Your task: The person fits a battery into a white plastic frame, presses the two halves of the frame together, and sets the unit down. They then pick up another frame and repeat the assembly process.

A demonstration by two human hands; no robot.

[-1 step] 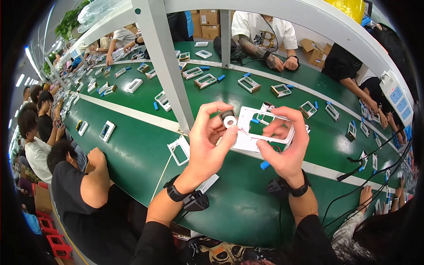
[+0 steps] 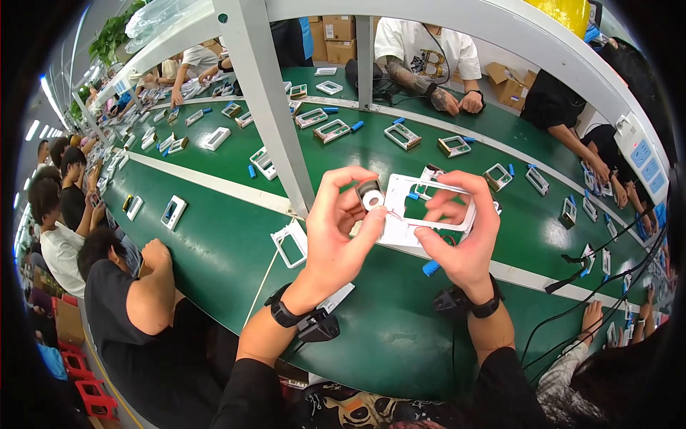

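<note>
Between the thumb and fingers of my left hand (image 2: 332, 232) is a small round speaker (image 2: 372, 198), dark at the rim with a white ring-shaped back. Thin red wires run from it toward a white plastic housing (image 2: 396, 230) with a large rectangular window. My right hand (image 2: 468, 247) grips that housing by its right side, thumb on the near edge and fingers around the far side. Just below it shows a blue cylindrical battery (image 2: 431, 268). On the table left of my left hand lies another white frame (image 2: 289, 244).
A green table (image 2: 386, 322) is crossed by pale strips and holds several housings with blue batteries. A grey metal post (image 2: 268, 93) rises at my left front. Black cables (image 2: 572, 293) hang at the right. Co-workers sit on both sides; one with a bent arm (image 2: 153, 286) is close left.
The speaker and my left fingertips have shifted very slightly. The blue battery below the housing has moved a little to the right. Both hands keep their hold.
</note>
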